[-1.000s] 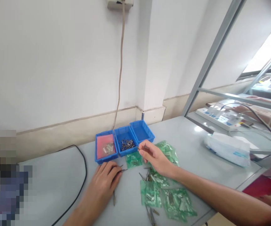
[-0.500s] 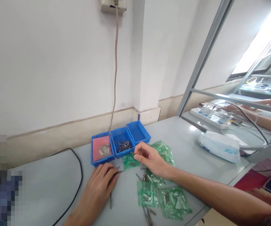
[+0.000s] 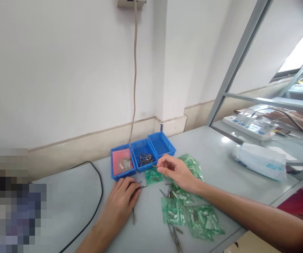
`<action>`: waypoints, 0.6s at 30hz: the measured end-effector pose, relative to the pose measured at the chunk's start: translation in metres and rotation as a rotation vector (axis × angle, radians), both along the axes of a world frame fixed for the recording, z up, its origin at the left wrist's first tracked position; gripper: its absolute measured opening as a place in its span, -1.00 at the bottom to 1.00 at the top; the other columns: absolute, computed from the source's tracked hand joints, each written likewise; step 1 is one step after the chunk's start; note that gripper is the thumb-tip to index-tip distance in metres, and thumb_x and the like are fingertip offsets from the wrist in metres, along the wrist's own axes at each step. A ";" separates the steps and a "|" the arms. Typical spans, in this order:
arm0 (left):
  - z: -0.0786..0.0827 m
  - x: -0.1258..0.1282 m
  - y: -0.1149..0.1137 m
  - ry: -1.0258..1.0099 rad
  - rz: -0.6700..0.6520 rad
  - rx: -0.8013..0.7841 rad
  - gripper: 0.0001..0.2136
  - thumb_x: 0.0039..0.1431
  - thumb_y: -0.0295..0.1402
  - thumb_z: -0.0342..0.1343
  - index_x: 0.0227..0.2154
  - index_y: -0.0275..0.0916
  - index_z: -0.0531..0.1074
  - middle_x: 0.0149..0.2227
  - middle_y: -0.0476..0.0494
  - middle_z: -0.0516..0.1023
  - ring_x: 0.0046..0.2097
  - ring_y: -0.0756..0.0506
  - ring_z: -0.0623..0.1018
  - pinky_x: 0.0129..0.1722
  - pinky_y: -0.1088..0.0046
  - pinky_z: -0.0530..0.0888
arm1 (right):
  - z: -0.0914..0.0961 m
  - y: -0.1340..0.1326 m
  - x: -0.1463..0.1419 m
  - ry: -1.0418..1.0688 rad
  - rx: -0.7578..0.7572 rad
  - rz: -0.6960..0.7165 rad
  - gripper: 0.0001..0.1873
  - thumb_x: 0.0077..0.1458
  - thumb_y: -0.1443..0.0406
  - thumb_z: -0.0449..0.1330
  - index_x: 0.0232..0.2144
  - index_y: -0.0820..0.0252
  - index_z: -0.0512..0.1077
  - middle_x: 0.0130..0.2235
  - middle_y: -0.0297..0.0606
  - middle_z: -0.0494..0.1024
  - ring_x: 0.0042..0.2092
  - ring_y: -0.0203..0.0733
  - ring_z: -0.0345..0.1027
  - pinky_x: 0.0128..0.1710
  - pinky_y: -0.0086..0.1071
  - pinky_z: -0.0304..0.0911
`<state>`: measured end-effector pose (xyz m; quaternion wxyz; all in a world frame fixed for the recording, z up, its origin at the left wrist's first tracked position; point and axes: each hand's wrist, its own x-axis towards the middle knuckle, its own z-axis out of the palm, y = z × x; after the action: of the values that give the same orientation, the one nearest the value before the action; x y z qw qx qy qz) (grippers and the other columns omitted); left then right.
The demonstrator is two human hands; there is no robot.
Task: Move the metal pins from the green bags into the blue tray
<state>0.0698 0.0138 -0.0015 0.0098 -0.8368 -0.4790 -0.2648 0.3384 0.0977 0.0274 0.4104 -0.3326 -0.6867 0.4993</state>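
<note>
My right hand [image 3: 176,172] is closed in a pinch on a small brass-coloured metal pin [image 3: 155,166], just in front of the middle blue tray [image 3: 140,144]. My left hand [image 3: 122,198] rests on the table with curled fingers; thin metal pins [image 3: 143,187] stick out past its fingertips. Another pin [image 3: 134,216] lies beside its thumb. The middle tray holds a heap of dark metal pins [image 3: 146,159]. Under and around my right hand lie green plastic bags [image 3: 204,221] with pins and pale pieces inside. Loose pins [image 3: 175,237] lie near the front.
The left blue tray [image 3: 111,168] holds a pink sheet and a clear bag of small pale pieces. The right blue tray [image 3: 162,144] adjoins the middle one. A black cable [image 3: 100,196] curves across the table's left. A white packet [image 3: 259,161] lies right, by a metal frame [image 3: 233,73].
The view has shifted, so the scene sits further right and slightly higher. Both hands keep nearly the same places relative to the trays, my right hand still pinching its pin.
</note>
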 end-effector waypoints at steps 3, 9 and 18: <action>0.000 -0.001 0.001 0.000 0.000 0.001 -0.84 0.50 -0.32 0.03 -0.07 -0.14 0.52 -0.07 -0.16 0.56 -0.08 -0.17 0.55 -0.05 0.20 0.53 | -0.001 0.000 -0.001 -0.006 -0.004 0.010 -0.69 0.29 0.02 0.30 -0.23 0.12 0.48 -0.36 -0.37 0.35 -0.38 -0.26 0.13 -0.38 -0.36 0.08; 0.001 -0.002 0.002 0.005 -0.016 -0.009 -0.85 0.49 -0.33 0.04 -0.06 -0.14 0.52 -0.07 -0.15 0.56 -0.07 -0.16 0.54 -0.04 0.21 0.52 | -0.001 -0.002 -0.001 -0.006 -0.011 0.031 -0.71 0.33 0.03 0.27 -0.24 0.11 0.46 -0.35 -0.37 0.35 -0.40 -0.28 0.10 -0.40 -0.37 0.06; 0.002 -0.003 0.003 0.072 -0.030 0.005 -0.84 0.50 -0.34 0.04 -0.06 -0.15 0.52 -0.07 -0.15 0.56 -0.08 -0.17 0.54 -0.06 0.21 0.51 | -0.001 -0.001 -0.001 0.011 -0.023 0.038 -0.69 0.36 0.00 0.24 -0.21 0.11 0.47 -0.41 -0.40 0.31 -0.42 -0.28 0.13 -0.43 -0.37 0.09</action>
<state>0.0672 0.0171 0.0008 0.0250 -0.8528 -0.4651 -0.2361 0.3375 0.0963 0.0262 0.4007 -0.3214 -0.6848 0.5170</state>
